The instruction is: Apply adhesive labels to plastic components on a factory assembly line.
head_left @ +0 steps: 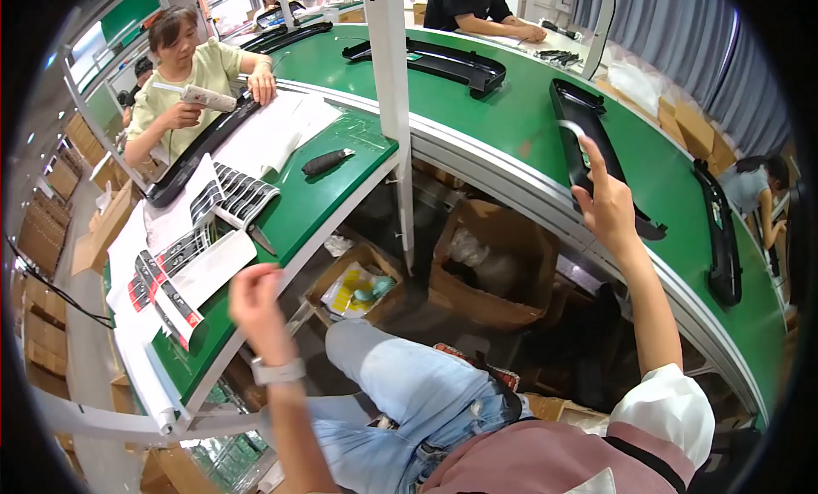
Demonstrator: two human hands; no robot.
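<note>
My right hand [608,202] reaches over the green conveyor at the right, index finger stretched out and thumb apart, just above a long black plastic panel [588,117]. A small white curved strip [569,127], blurred, shows at the index fingertip; whether it sticks to the finger I cannot tell. My left hand [258,306] hangs beside the edge of the green side table [298,208]. Its fingers look curled but are smeared by motion, and nothing in them can be made out. Nearest to it lie sheets of black-and-red labels [170,294] and a pointed tool [262,241].
More black panels [426,61] lie along the curved conveyor [520,127]. A co-worker [192,93] at the left holds a white heat-gun-like tool [210,98] over another panel. A black-wrapped tool [327,161] rests near a white post [394,85]. Cardboard boxes [486,298] stand below.
</note>
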